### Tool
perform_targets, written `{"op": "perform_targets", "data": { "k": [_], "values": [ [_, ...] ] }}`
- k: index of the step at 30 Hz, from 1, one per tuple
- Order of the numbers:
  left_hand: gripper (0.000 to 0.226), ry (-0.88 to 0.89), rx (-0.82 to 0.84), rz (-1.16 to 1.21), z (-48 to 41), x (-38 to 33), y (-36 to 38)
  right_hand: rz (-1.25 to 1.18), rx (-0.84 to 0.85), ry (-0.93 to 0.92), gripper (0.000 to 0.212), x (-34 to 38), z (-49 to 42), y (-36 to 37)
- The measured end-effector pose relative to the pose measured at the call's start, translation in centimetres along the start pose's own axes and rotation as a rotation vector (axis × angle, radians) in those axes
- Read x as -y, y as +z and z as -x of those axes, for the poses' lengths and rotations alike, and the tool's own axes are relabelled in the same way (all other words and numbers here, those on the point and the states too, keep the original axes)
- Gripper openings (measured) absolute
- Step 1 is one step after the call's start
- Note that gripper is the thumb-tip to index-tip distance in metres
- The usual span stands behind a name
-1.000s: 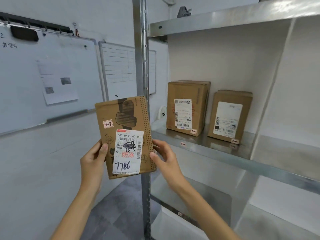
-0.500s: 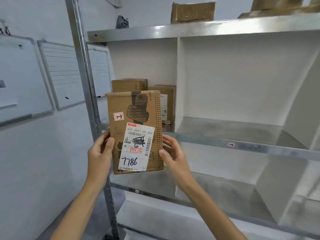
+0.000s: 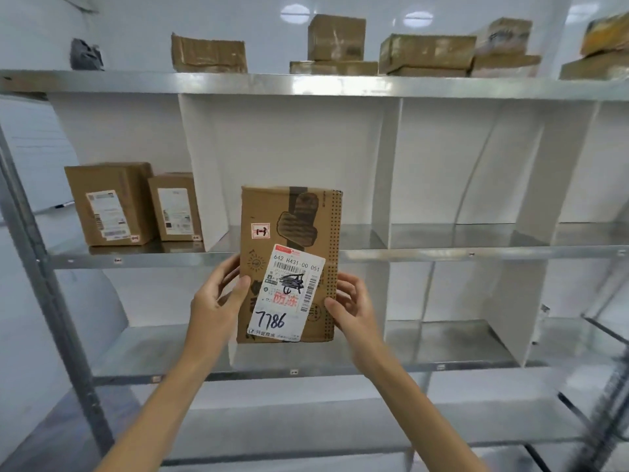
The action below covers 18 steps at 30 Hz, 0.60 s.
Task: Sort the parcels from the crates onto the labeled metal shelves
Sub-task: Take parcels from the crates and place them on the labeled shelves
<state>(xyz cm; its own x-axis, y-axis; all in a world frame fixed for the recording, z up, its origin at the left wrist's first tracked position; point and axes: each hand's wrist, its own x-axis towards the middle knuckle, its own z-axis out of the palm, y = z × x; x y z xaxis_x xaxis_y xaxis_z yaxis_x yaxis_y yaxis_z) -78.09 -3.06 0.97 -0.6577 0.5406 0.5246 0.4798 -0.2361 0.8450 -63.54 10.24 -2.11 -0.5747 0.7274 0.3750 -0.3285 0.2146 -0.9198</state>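
Observation:
I hold a brown cardboard parcel point(image 3: 292, 233) upright in front of the metal shelves point(image 3: 442, 253). Its white label reads "7786" by hand. My left hand point(image 3: 218, 298) grips its left edge, thumb on the front. My right hand point(image 3: 350, 301) grips its right edge. The parcel hovers before the second compartment of the middle shelf, whose front lip carries small tags.
Two brown boxes point(image 3: 109, 202) point(image 3: 175, 206) stand in the left compartment of the middle shelf. Several parcels point(image 3: 425, 52) lie on the top shelf. White dividers point(image 3: 200, 165) split the shelves. A steel upright point(image 3: 47, 301) stands at the left.
My view has swung right along the shelves. The two boxes now sit at the left, and the parcel in both hands is in front of the second compartment.

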Motion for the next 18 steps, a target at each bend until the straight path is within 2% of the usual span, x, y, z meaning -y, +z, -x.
{"op": "perform_targets", "data": {
  "k": [9,18],
  "values": [
    [0.046,0.079,0.265,0.110,0.0,-2.7,12.3,0.037,-0.233,-0.043,0.033,2.0,1.3,-11.9],
    [0.049,0.132,0.428,0.245,-4.4,-2.9,25.7,0.104,-0.392,-0.159,0.034,3.6,-3.9,-23.8]
  ]
}}
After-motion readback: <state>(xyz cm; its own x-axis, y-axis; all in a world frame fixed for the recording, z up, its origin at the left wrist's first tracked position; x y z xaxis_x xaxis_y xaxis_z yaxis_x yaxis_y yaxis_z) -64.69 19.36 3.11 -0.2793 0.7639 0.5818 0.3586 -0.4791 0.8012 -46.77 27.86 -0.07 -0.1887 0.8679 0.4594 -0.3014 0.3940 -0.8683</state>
